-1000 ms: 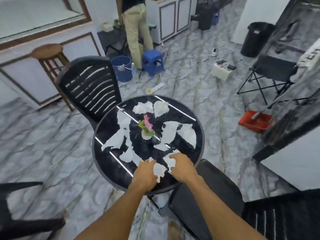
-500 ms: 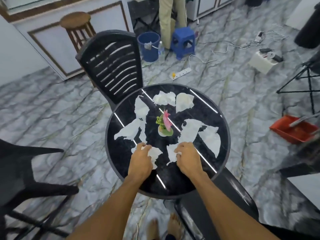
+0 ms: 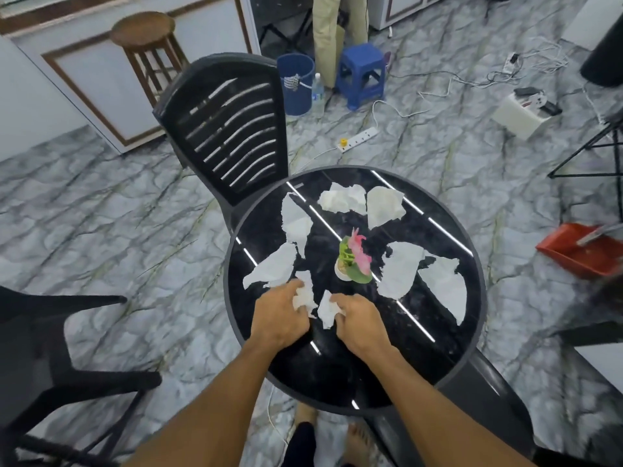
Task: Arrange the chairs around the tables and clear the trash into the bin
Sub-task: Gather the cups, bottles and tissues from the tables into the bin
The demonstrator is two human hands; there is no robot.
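Note:
A round black table [image 3: 387, 375] carries several torn white paper scraps, such as a large paper scrap [image 3: 401, 271] to the right of a small pink flower pot [image 3: 352, 261]. My left hand [image 3: 279, 318] grips a crumpled paper scrap [image 3: 303, 294] near the table's left side. My right hand [image 3: 359, 325] pinches another crumpled scrap [image 3: 326, 310] beside it. A black slatted chair [image 3: 232, 129] stands at the table's far left. Another black chair [image 3: 485, 399] sits at the near right, partly under the table.
A toppled black chair [image 3: 50, 348] lies at the left. A wooden stool [image 3: 148, 52], blue bucket [image 3: 296, 82], blue plastic stool [image 3: 362, 74], a standing person's legs [image 3: 337, 25], power strip [image 3: 357, 139] and cables fill the far floor. A red dustpan [image 3: 580, 254] lies right; a black bin [image 3: 606, 59] stands far right.
Both hands have crumpled the scraps they lay on and drawn them closer together. The camera has tilted further down over the table.

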